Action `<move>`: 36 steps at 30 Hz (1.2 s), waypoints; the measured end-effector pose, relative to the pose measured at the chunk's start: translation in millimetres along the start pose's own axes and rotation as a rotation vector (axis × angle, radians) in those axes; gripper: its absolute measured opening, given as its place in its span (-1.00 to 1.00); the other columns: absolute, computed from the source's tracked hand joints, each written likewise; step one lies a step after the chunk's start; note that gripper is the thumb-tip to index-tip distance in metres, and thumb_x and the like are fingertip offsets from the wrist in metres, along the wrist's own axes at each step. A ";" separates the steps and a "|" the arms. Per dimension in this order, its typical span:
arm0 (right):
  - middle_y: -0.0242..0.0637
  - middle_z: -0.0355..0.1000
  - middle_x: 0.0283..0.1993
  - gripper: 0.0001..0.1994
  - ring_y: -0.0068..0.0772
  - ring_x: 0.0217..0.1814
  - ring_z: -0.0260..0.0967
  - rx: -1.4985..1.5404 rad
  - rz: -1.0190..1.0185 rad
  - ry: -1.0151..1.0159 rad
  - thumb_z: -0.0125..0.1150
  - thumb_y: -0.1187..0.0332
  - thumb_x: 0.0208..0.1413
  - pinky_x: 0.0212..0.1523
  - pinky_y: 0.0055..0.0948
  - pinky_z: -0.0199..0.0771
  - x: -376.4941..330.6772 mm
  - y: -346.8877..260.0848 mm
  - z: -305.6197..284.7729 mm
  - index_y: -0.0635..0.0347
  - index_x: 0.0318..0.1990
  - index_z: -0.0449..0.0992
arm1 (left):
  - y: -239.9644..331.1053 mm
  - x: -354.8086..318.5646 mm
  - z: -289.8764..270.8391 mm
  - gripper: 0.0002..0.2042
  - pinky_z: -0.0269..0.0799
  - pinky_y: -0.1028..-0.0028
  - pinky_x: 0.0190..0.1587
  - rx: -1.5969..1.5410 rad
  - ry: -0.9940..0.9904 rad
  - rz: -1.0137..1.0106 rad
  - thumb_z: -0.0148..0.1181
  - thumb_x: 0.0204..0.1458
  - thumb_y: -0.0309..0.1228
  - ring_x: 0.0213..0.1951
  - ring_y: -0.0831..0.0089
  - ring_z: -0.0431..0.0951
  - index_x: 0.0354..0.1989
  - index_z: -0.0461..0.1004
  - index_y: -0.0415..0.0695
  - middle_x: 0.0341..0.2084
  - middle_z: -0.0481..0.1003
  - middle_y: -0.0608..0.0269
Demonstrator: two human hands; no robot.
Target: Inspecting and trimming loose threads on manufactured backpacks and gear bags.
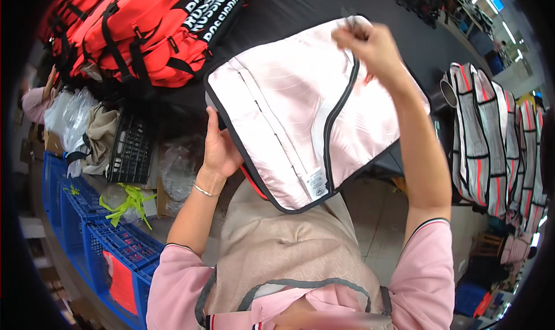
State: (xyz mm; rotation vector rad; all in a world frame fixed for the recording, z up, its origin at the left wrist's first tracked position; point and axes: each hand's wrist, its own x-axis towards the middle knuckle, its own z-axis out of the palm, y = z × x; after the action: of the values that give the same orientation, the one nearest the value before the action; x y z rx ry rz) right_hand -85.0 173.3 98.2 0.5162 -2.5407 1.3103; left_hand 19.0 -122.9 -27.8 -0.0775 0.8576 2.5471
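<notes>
A flat sewn bag piece with pale, shiny lining (277, 104) and black binding tilts across the edge of the dark table in front of me. A curved black-bound seam crosses it, and a small white label (315, 182) sits near its lower edge. My left hand (222, 151) grips its left edge, the thumb up along the binding and the other fingers partly hidden beneath. Over the far right part, my right hand (370, 48) is closed with fingers pinched around something small and dark, blurred. A bit of orange shows just below that hand.
Red backpacks (144, 35) with black straps are piled at the far left. Blue crates (124, 243), a black basket (132, 148) and clear plastic bags stand at the left. Stacked grey and red sewn pieces (485, 139) stand at the right. A dark table (289, 9) extends beyond.
</notes>
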 end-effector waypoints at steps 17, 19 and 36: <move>-0.30 0.36 -0.27 -0.57 -0.42 -0.24 0.36 0.034 0.033 -0.049 0.44 0.51 -0.14 -0.24 -0.50 0.39 -121.3 76.9 88.6 0.12 -0.03 0.56 | 52.7 23.1 -47.9 -0.37 0.50 0.49 -0.42 0.974 0.505 0.172 0.19 0.05 0.14 -0.45 0.47 0.55 -0.31 0.50 -0.38 -0.43 0.51 0.18; -0.31 0.36 -0.30 -0.57 -0.43 -0.26 0.35 0.011 0.011 -0.061 0.44 0.52 -0.14 -0.28 -0.50 0.38 -119.9 77.0 87.3 0.14 -0.03 0.56 | 57.2 46.8 -38.0 -0.44 0.52 0.39 -0.25 0.616 0.484 0.209 0.28 0.02 0.02 -0.33 0.45 0.58 -0.18 0.49 -0.37 -0.31 0.55 0.15; -0.39 0.51 -0.32 -0.74 -0.66 -0.34 0.36 0.431 0.443 -0.078 0.28 0.43 0.06 -0.28 -0.63 0.40 -115.1 86.5 44.8 0.35 -0.09 0.57 | -24.3 -23.0 -62.5 -0.57 0.28 0.10 0.25 0.012 0.263 0.071 0.13 0.14 -0.44 0.15 0.14 0.41 0.20 0.29 -0.25 0.10 0.42 0.07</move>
State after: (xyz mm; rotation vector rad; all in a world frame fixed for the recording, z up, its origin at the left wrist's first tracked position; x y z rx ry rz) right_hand -18.1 206.0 -32.8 0.0688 -2.5243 2.0517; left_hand 44.7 -151.6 -87.4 -0.3926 0.9888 2.6360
